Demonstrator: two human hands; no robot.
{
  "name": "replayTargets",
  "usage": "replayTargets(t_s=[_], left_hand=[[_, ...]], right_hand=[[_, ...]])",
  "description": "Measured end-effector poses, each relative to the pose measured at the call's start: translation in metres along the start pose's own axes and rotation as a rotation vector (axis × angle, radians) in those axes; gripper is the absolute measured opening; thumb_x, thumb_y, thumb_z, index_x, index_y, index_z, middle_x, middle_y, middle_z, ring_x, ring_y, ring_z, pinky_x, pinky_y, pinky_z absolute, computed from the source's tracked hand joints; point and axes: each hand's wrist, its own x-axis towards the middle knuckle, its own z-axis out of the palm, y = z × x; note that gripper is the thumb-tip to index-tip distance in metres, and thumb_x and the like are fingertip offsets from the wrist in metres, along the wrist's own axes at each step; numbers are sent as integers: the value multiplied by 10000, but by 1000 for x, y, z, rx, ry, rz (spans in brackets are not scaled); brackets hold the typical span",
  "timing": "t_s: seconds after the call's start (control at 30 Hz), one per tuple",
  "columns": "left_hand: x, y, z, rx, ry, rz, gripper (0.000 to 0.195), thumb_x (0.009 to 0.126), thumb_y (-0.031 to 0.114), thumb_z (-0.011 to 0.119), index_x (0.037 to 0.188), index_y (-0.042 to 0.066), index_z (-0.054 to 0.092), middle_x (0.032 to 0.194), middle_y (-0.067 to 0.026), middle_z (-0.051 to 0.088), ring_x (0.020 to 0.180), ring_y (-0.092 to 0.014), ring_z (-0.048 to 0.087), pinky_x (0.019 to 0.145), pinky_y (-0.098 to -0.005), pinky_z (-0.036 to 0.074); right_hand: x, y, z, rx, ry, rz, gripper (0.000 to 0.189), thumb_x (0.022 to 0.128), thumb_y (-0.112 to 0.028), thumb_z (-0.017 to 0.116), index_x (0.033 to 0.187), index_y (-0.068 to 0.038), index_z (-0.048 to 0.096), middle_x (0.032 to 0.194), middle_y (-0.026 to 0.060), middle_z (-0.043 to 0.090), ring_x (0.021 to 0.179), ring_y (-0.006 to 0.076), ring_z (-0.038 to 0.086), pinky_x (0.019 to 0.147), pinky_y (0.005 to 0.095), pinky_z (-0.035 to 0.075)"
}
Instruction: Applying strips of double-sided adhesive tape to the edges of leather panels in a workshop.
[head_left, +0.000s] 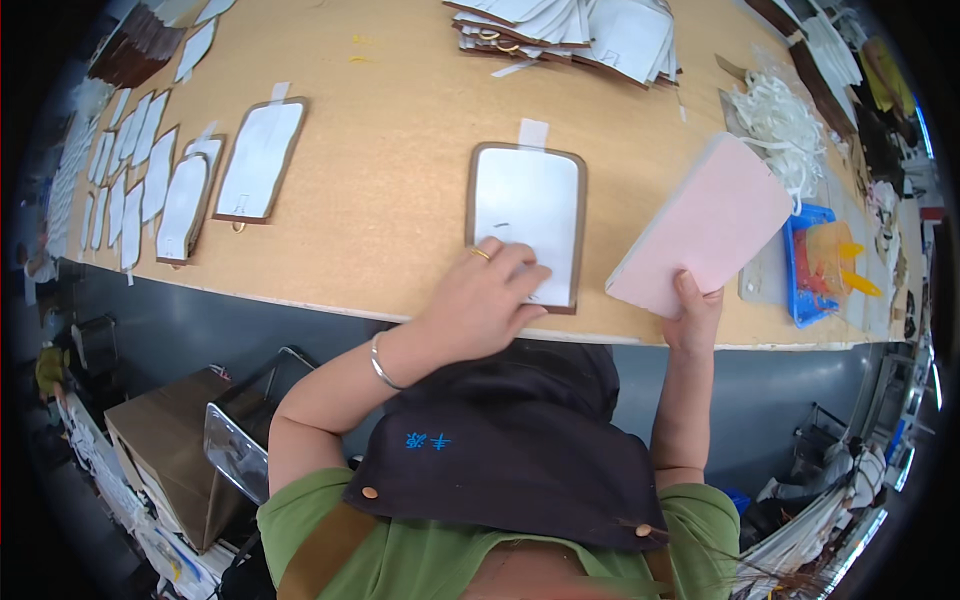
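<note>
Flat on the worktable lies a white panel with a brown border (544, 195), a pale tab sticking out at its top. My left hand (487, 292) rests over the lower left part of this panel. Its fingers are curled and apart from the thumb, covering part of the bottom edge. In my right hand (694, 307) is a pink rectangular block or pad (709, 225), gripped at its near edge with the thumb on top. The pad is tilted, to the right of the panel.
Similar bordered panels (259, 161) lie in rows at left. A stack of panels (562, 34) sits at the back. White strips (780, 124) are heaped at right, above a blue tray (801, 307) holding an orange-tinted container (825, 251) and yellow-handled tool (862, 283).
</note>
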Motion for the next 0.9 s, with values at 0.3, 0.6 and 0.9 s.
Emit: replayTargets(t_s=[0.3,0.6,0.9], left_hand=[[7,2,4,-1043,334,-302,487,870,171,564,1289,17,369,1089,-102,526,990,-191,496,872,-339,395],[8,9,14,-1146,518,-418,477,915,76,463,1337,13,252,1037,-84,592,980,-99,525,879,-254,388],[-4,6,5,-1051,429,-583,454,883,17,516,1290,1,316,1032,-77,553,859,-75,526,725,-213,431]], right_hand=[[-33,6,50,70,-64,334,496,798,-121,667,1228,1,452,1154,118,561,1046,198,557,884,350,465],[-26,6,90,98,-63,277,347,854,-76,601,1165,22,480,1012,69,583,926,124,565,821,274,464],[-27,19,72,-207,44,203,267,834,10,604,1093,5,539,872,34,581,732,54,572,660,184,478]])
